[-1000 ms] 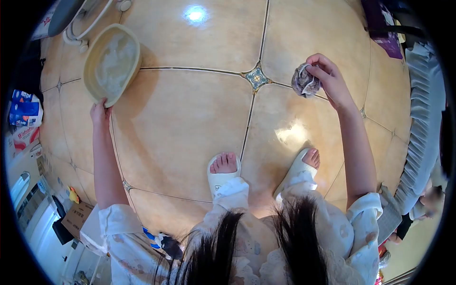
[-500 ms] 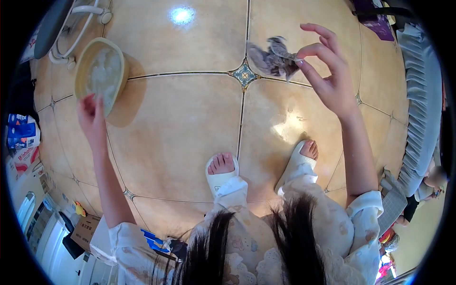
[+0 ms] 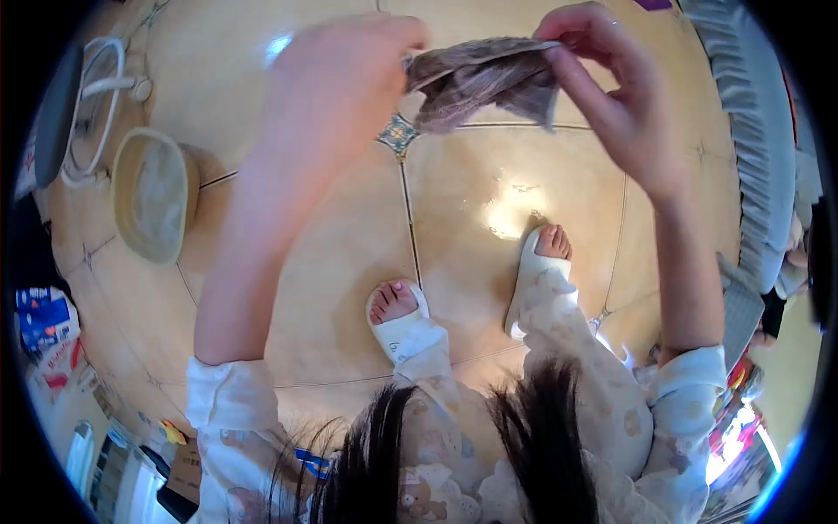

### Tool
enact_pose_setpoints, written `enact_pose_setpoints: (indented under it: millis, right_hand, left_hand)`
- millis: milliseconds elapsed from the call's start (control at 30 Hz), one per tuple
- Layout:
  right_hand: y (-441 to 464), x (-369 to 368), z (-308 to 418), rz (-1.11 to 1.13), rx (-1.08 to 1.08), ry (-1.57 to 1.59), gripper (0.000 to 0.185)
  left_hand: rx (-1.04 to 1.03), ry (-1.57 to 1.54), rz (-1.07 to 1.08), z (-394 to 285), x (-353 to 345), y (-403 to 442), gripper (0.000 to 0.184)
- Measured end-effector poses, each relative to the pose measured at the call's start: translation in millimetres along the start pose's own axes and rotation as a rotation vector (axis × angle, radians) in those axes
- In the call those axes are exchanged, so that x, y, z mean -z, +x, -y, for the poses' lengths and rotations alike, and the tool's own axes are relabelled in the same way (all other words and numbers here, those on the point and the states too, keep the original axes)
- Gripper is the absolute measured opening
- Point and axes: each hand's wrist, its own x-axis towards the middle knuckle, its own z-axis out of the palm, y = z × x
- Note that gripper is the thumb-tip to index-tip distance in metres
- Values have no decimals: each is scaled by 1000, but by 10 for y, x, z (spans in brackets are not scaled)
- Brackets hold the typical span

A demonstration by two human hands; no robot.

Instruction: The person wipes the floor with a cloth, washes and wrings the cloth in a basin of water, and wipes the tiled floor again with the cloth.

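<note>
A small, wet-looking grey-brown cloth (image 3: 489,83) is stretched between my two hands above the tiled floor, its folds hanging down in the middle. My right hand (image 3: 611,96) pinches its right end between thumb and index finger. At the cloth's left end, my left hand (image 3: 349,74) is closed on it, blurred by motion, with its fingertips partly hidden. A cream plastic basin (image 3: 125,205) with cloudy, sudsy water stands on the floor to the left, apart from both hands.
White chair legs with a caster (image 3: 140,89) stand behind the basin. My feet in white slippers (image 3: 397,332) are on the tiles (image 3: 323,288). A pleated grey-blue cover (image 3: 759,157) runs along the right side. Blue packages (image 3: 48,321) lie at the far left.
My left hand has moved from above the basin to the right and taken hold of the cloth's other end. The cloth, bunched before, is now spread out. The view has shifted.
</note>
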Motion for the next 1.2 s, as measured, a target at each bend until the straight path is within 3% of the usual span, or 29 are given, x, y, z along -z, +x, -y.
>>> enact_pose_setpoints:
  millis: [67,133,200,300,433,467,533,600,733,767,867,967,1067,1167,1200]
  right_hand:
    - [-73,173,131,-51,-69,19,15]
    - [-202,192,-17,-108,-22,32,12]
    - [-309,244,-102,-109,7,30,9]
    - [-284,352,279,2,-177,-86,8]
    - [-382,395,33,52,-218,140,9]
    - [-431,466,-19,68,-170,55,10]
    - [-509,572,-79,87,-131,-38,10]
    - [-574,660,-121,92,-142,-55,11]
    - [-665,673,-315,184,-175,-1,9]
    - [-620,810,-337,310,-303,195,9]
    - [-593,911,-512,349,-269,288,10]
    - [-574,972,-731,328,-169,261,11]
    - [-556,1110,-928,330,-107,272,13]
    - [-521,1134,-1104,280,-39,314,15]
    - [-508,1110,-1156,249,-15,339,15]
  left_hand:
    - [41,11,35,75,31,72,21]
    - [31,-312,33,-93,47,168,33]
    - [-69,-466,12,-360,65,223,37]
    - [-230,-420,-16,-693,-50,372,32]
    - [-53,-451,195,-850,-459,463,24]
    - [-9,-473,227,-910,-506,496,22]
    - [103,-711,53,-1259,-506,451,18]
    - [83,-772,33,-1342,-577,474,16]
    - [-88,-376,204,-1037,-760,616,15]
    - [-98,-239,220,-1040,-770,649,14]
    - [-80,-1,127,-1028,-798,699,14]
    - [-9,-70,132,-1059,-754,741,14]
    - [215,-645,201,-853,-678,815,14]
    - [175,-167,214,-1087,-468,804,15]
    - [77,-107,186,-1073,-474,800,16]
